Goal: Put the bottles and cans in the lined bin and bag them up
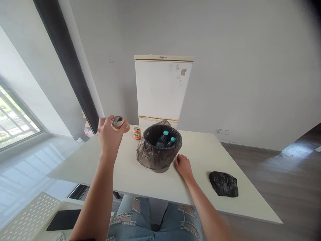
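Note:
My left hand (pixel 108 134) is raised over the left part of the table, its fingers wrapped round an opened orange soda can (pixel 117 122) whose top faces me. A second orange can (pixel 136 134) stands upright on the table behind the bin's left side. In the middle is a small trash bin lined with a dark translucent bag (pixel 158 160), the bag's edge folded over the rim. Inside it lean two dark bottles with teal caps (pixel 165 133). My right hand (pixel 184 165) rests on the table just right of the bin, fingers curled, with nothing visible in them.
A folded black plastic bag (pixel 224 183) lies on the right of the white table (pixel 240 204). Behind the table stands a white fridge (pixel 162 88) against the wall. At lower left are a perforated white panel (pixel 32 216) and a flat black object (pixel 64 220).

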